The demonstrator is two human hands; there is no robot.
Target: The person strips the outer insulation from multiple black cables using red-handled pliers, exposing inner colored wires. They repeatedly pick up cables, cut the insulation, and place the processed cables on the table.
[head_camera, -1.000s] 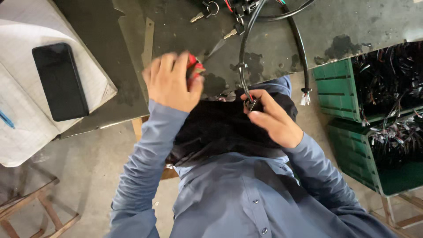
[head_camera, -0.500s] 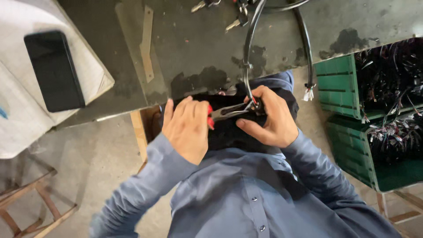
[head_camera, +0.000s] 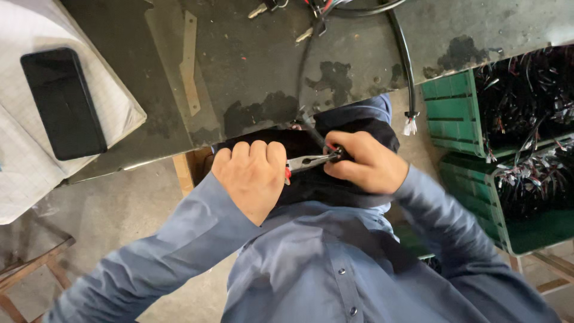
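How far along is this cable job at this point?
Done: green crates already hold bundled black wiring. In hand: left hand grips red-handled pliers, their tip at the thick black cable end pinched by right hand. Left: another white-tipped cable end hangs off the dark workbench.

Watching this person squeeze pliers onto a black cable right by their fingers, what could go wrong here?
The pliers in the left hand bite the black cable right beside the right hand, so a slip might pinch fingers. The work is held low over the lap, below the table edge, so a slipping tip could jab the leg.
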